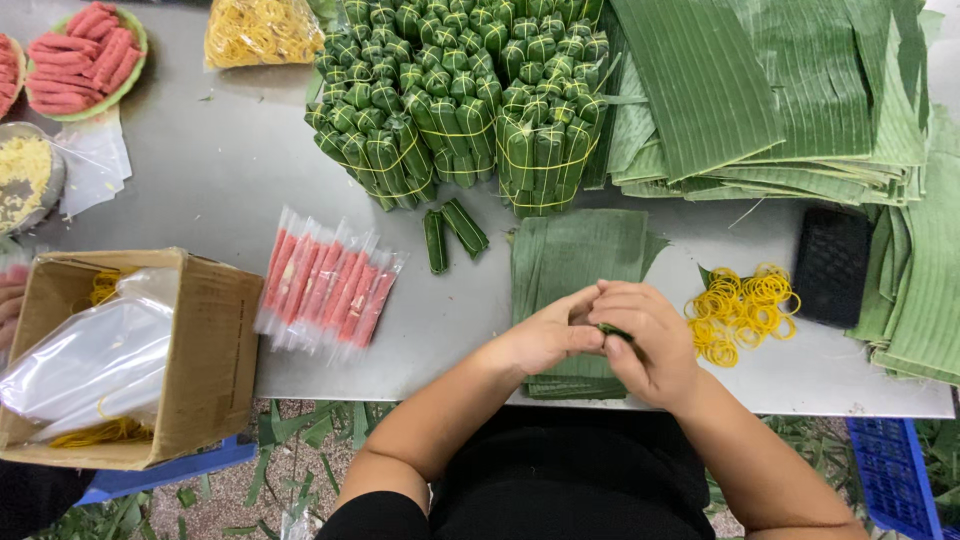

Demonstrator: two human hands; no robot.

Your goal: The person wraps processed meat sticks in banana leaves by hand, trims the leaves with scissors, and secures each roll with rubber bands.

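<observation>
Both our hands are closed together on one small leaf-wrapped roll (612,330): left hand (548,335) pinches its near end, right hand (650,345) curls over the rest, fingers shut on it. Only a dark green sliver shows between the thumbs. The roll sits just above the stack of cut leaf squares (575,255) at the table's front edge.

Our read: we're mid-wrap, tightening or folding the last flap. The next move likely calls for holding that fold shut with one hand while the other reaches right, since the loose yellow rubber bands (740,305) lie just beside the right hand. Slack grip probably means the leaf springs open.

Outward:
- Row of clear-sleeved pink sausage sticks (330,285) left of the hands, flat on the steel table (220,170).
- Two single finished rolls (452,233) lying loose behind the leaf squares.
- Banded bundles of finished rolls (455,95) piled at the back.
- Long banana leaves (760,90) stacked back right; a black ribbed object (832,265) just beside the bands, can't tell what.

Containers:
- Cardboard box (210,350), front left: clear plastic bags plus yellow bands.
- Green plate (135,75), back left: unwrapped pink sausages.
- Clear bag (262,32): more yellow bands.
- Metal bowl (50,195), far left: pale shredded stuff, unclear what.
- Blue crate (890,470) on the floor right; contents not visible.
</observation>
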